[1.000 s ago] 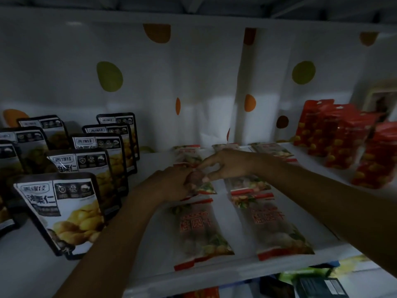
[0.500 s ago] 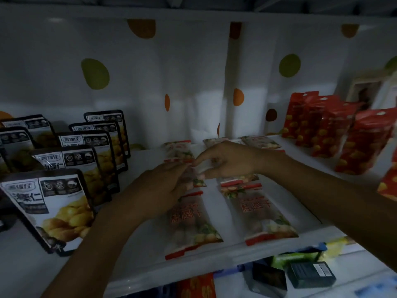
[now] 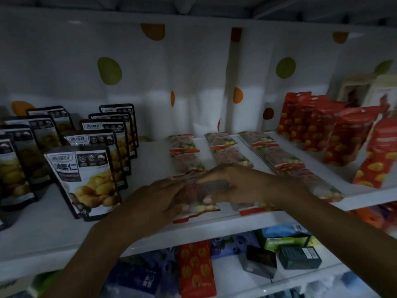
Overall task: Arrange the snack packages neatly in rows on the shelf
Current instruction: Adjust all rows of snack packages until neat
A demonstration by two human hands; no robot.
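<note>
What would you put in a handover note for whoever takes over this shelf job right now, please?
Left hand: rests on the left edge of the front packet; its grip is hidden.
Right hand: pinches that packet between thumb and fingers.
Things: flat packets lie in three columns on the shelf; black-and-white pouches stand on the left, red pouches on the right.
Done: columns mostly laid.
Left: square the front packet, which looks slightly askew, then let go.

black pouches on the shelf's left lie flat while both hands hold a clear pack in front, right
No: the head view shows the black pouches standing upright on the left of the shelf. The left hand and right hand do hold the clear pack.
</note>
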